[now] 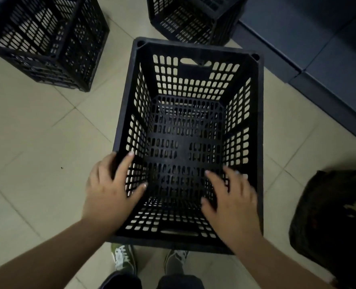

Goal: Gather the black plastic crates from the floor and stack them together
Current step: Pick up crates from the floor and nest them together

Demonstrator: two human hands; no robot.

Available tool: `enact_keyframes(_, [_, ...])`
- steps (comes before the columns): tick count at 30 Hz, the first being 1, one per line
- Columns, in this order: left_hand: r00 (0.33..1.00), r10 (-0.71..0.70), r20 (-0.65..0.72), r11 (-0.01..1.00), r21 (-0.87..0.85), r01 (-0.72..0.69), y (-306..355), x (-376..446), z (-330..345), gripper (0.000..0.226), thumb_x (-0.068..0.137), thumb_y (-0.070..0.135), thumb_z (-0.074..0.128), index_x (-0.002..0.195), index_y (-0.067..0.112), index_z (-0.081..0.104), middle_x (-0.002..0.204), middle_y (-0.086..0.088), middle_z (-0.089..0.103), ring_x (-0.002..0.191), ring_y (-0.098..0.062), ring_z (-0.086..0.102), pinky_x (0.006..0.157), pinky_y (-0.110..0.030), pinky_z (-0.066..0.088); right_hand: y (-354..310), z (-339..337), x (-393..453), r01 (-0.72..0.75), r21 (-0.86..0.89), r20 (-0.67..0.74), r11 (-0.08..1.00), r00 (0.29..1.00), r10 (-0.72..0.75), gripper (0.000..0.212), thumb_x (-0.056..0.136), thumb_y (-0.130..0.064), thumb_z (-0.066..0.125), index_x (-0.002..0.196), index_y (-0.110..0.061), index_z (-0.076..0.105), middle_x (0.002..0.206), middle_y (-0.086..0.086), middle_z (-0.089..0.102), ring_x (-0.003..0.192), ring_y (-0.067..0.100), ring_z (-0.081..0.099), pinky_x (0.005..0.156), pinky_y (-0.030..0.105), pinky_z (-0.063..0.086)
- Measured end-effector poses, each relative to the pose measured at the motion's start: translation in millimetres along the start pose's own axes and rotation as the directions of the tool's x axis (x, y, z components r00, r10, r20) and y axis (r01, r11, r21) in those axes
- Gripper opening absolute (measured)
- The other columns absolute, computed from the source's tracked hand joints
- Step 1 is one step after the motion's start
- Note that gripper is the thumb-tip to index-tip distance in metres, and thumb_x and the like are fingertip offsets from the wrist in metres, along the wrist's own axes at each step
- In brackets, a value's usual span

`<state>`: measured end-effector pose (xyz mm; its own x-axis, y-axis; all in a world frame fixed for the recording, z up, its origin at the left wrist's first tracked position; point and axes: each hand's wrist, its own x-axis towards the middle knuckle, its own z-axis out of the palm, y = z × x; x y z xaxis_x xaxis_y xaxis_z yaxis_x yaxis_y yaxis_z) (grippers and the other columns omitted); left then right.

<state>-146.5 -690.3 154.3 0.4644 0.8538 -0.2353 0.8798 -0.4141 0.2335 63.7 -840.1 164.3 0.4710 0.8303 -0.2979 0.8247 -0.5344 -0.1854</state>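
A black slotted plastic crate [193, 47] stands open side up right in front of me, its near edge over my shoes. My left hand [108, 188] straddles the crate's left wall near the front corner, thumb inside and fingers over the rim. My right hand [233, 203] is blurred, fingers spread, over the inside of the crate by its right wall, holding nothing I can see. A second black crate [47, 42] sits on the floor at the far left. A third black crate [191, 19] sits just beyond the near crate's far rim.
The floor is pale tile [37, 132]. A dark raised base or shelf unit [319, 49] runs along the right side. A dark bag [335, 222] lies at the lower right, close to the crate. My green shoes [123, 257] show under the crate's near edge.
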Motion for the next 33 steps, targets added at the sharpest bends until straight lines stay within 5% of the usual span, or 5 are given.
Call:
enact_keyframes(8, [0.949,0.185,0.255,0.969,0.114,-0.219,0.6,-60.9,23.9,0.087,0.069,0.089,0.029,0.138,0.038,0.037,0.149,-0.021,0.034,0.140,-0.048,0.015,0.095,-0.068,0.032,-4.8,38.0,-58.6,0.214,0.048,0.264,0.976,0.939,-0.219,0.061,0.078,-0.078,0.040,0.126,-0.042,0.051,0.130,-0.002,0.054,0.115,0.028,0.054,0.088,0.059,0.048])
enact_keyframes(18, [0.948,0.274,0.162,0.950,0.108,-0.293,7.8,23.5,14.7,0.093,0.065,0.091,0.026,0.136,0.034,0.042,0.148,-0.021,0.030,0.140,-0.049,0.011,0.097,-0.069,0.031,13.4,17.9,13.8,0.203,-0.095,-0.006,0.975,0.979,-0.205,0.088,0.066,-0.089,0.037,0.130,-0.031,0.052,0.139,0.010,0.043,0.131,0.037,0.035,0.108,0.065,0.012])
enact_keyframes(22, [0.962,0.248,0.114,0.960,0.104,-0.260,38.4,89.4,10.3,0.107,0.059,0.095,0.019,0.140,0.029,0.040,0.153,-0.019,0.021,0.143,-0.042,-0.002,0.104,-0.065,0.021,31.5,-7.0,60.6,-0.026,-0.108,-0.033,0.994,0.999,0.022,0.101,0.062,-0.096,0.025,0.140,-0.034,0.042,0.155,0.013,0.024,0.141,0.037,0.020,0.112,0.058,0.002])
enact_keyframes(26, [0.973,0.191,0.126,0.968,0.138,-0.208,81.4,148.4,5.8,0.114,0.050,0.095,0.014,0.146,0.034,0.018,0.157,-0.011,0.007,0.143,-0.034,-0.018,0.111,-0.056,0.011,55.0,-12.3,94.4,-0.280,0.149,-0.116,0.948,0.947,0.298,0.120,0.053,-0.099,0.026,0.149,-0.027,0.021,0.160,0.011,-0.008,0.146,0.025,-0.002,0.117,0.040,-0.007])
enact_keyframes(33, [0.958,0.235,0.166,0.941,0.207,-0.267,119.9,225.6,-2.3,0.112,0.047,0.094,0.014,0.144,0.039,0.015,0.154,-0.004,0.014,0.142,-0.031,-0.019,0.112,-0.050,0.012,79.4,-27.8,150.0,-0.323,0.212,-0.152,0.922,0.921,0.358,0.115,0.052,-0.098,0.031,0.141,-0.025,0.036,0.156,0.011,0.007,0.139,0.022,0.002,0.116,0.041,-0.006])
